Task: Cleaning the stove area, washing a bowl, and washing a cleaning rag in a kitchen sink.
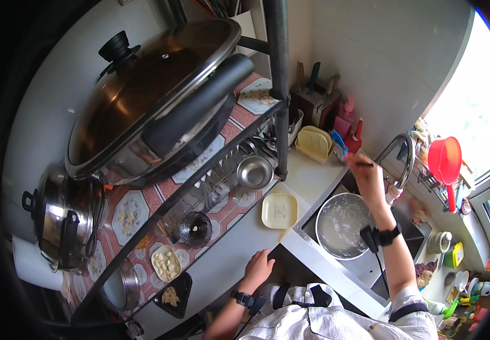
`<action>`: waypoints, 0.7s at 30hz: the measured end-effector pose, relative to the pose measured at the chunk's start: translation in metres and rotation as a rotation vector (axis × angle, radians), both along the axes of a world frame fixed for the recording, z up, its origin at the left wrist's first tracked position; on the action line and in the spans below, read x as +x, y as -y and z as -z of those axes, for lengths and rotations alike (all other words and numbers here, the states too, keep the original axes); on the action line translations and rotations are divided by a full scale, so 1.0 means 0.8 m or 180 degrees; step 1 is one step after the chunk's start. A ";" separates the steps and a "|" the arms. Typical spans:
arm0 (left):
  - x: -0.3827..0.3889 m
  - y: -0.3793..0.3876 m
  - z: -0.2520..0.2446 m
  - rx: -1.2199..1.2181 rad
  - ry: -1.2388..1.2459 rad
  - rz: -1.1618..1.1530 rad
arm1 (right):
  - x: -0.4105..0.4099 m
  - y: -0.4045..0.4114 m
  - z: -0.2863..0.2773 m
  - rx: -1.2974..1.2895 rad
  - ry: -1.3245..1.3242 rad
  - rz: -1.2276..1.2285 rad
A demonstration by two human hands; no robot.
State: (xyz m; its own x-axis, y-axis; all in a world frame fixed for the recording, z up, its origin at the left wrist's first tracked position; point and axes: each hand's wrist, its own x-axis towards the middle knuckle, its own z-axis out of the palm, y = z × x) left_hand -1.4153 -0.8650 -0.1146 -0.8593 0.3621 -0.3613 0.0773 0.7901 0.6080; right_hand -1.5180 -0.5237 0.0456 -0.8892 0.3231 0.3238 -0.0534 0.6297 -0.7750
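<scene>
My right hand (pixel 362 170) is raised beside the curved metal faucet (pixel 407 157), closed around a thin dark handle (pixel 365 165); what the handle belongs to is unclear. Below that hand, a round metal basin (pixel 342 225) with cloudy water sits in the sink. My left hand (pixel 258 270) is near the counter's front edge, fingers slightly bent and holding nothing visible. A pale yellow square dish (pixel 280 211) rests on the counter between the hands, towards the rack. Blue-and-white packaging or a brush (pixel 339 142) shows just beyond my right hand.
A knife block (pixel 316 104) and yellow containers (pixel 314 142) stand in the corner. On the left are a rack with a large lidded pan (pixel 151 102), a metal bowl (pixel 255 172), a dish of peeled garlic cloves (pixel 166 263) and a black tray (pixel 175 295). A red ladle (pixel 445 161) hangs right.
</scene>
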 end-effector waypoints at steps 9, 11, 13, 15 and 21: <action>-0.025 0.082 0.023 -0.0084 0.0189 -0.0156 | -0.286 0.058 0.009 0.0097 -0.0125 0.0045; -0.030 0.087 0.026 -0.0067 0.0199 -0.0155 | -0.327 0.059 0.049 0.0258 0.0111 0.0081; -0.041 0.079 0.021 0.0103 0.0436 -0.0117 | -0.363 0.029 0.110 0.0579 0.0290 -0.0208; -0.058 0.067 0.031 0.0160 0.0363 -0.0044 | -0.384 0.000 0.160 0.0652 0.0726 -0.0626; -0.145 0.035 0.101 0.0273 0.0446 -0.0479 | -0.254 0.041 0.142 -0.0241 -0.0218 -0.0164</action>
